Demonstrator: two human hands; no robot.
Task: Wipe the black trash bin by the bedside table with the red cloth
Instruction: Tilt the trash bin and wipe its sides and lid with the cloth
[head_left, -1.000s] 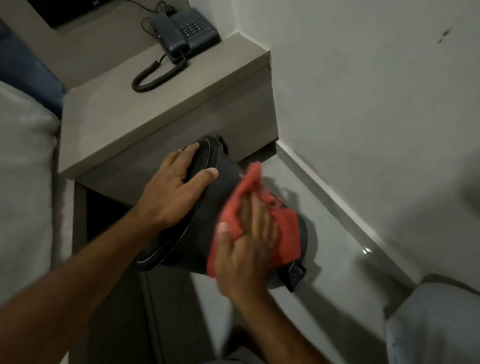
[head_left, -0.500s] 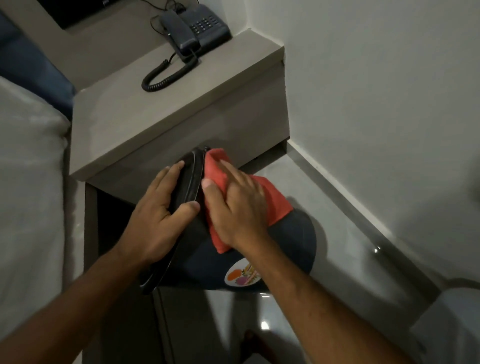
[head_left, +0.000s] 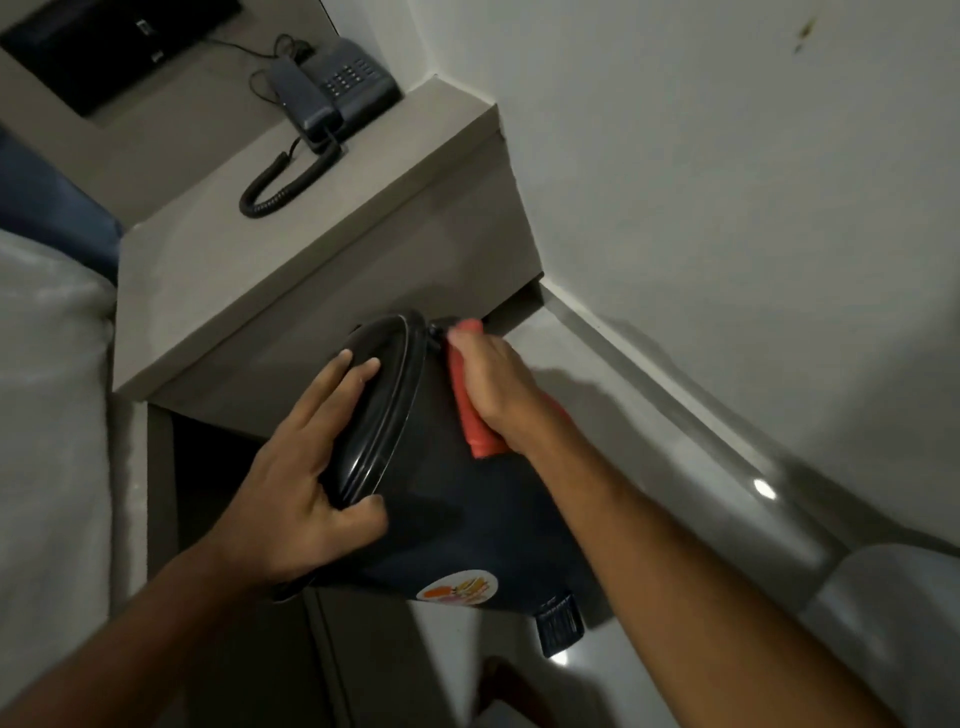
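I see the black trash bin (head_left: 467, 514) tipped on its side, off the floor, just in front of the bedside table (head_left: 291, 270); its long axis runs from the lid at upper left down to the pedal at lower right. My left hand (head_left: 306, 478) clamps the lid rim, fingers spread. My right hand (head_left: 493, 384) presses the bunched red cloth (head_left: 467, 415) on the wall just below the hinge, so I judge the next stroke runs toward the base.

Dark corded telephone (head_left: 337, 93) at the far right corner of the tabletop (head_left: 218, 280); coiled cord (head_left: 283, 182) trailing toward the middle.
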